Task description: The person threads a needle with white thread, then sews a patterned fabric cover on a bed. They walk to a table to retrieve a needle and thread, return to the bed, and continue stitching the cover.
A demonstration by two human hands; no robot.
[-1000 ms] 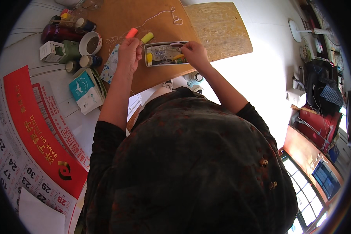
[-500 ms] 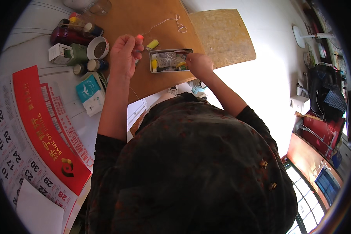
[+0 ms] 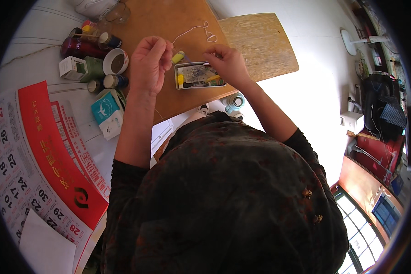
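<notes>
My left hand [image 3: 150, 66] is raised over the brown table with its fingertips pinched together. A white thread [image 3: 192, 29] runs from those fingertips to a loose coil on the tabletop. My right hand [image 3: 228, 67] hovers over the far right corner of an open tin [image 3: 176, 81], fingers closed in a pinch; what they hold, if anything, is too small to name. Small sewing-box odds and ends lie in the tin, among them a yellow piece [image 3: 181, 81]. A yellow spool [image 3: 178, 57] rests between my left hand and the tin.
Jars, a white bowl [image 3: 107, 64] of dark grains, a small white box [image 3: 72, 68] and a blue-and-white packet [image 3: 106, 108] line the left side. A wooden board [image 3: 260, 43] adjoins the table at right. A light-blue flask [image 3: 234, 101] stands below the table edge.
My right hand has lifted out of the tin, up and slightly left. The orange-red bit at my left fingertips no longer shows.
</notes>
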